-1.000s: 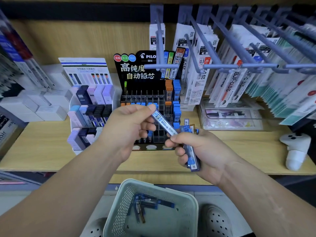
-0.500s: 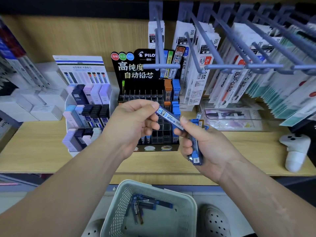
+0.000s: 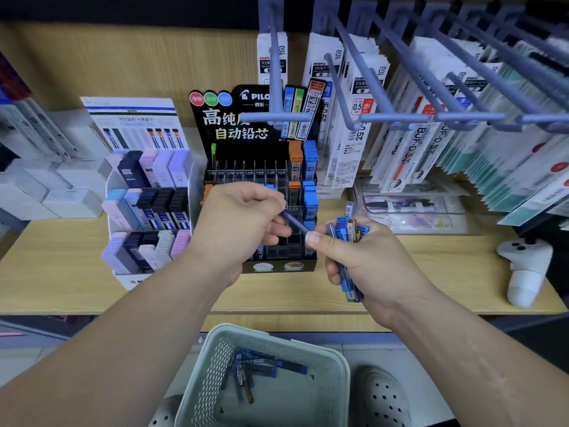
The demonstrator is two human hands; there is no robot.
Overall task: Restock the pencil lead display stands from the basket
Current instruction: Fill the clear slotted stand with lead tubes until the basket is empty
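Note:
My left hand (image 3: 243, 224) pinches one blue lead case (image 3: 294, 221) in front of the black Pilot display stand (image 3: 261, 167). My right hand (image 3: 366, 266) grips a bundle of blue lead cases (image 3: 346, 260) with one brown one, and its thumb touches the far end of the single case. The stand's right columns hold orange and blue cases; many of its slots look empty. A pale green basket (image 3: 332, 362) sits below on the floor with several blue cases (image 3: 261, 369) inside.
A white tiered stand of pastel lead cases (image 3: 147, 211) sits left of the black stand. Grey hooks (image 3: 397, 117) with hanging refill packs project over the shelf at the right. A white controller-shaped object (image 3: 523, 269) lies at the shelf's right. White clogs (image 3: 381, 399) flank the basket.
The single blue case has turned and looks blurred between both hands. My right hand has tipped its bundle more upright, and both hands shifted slightly right and down.

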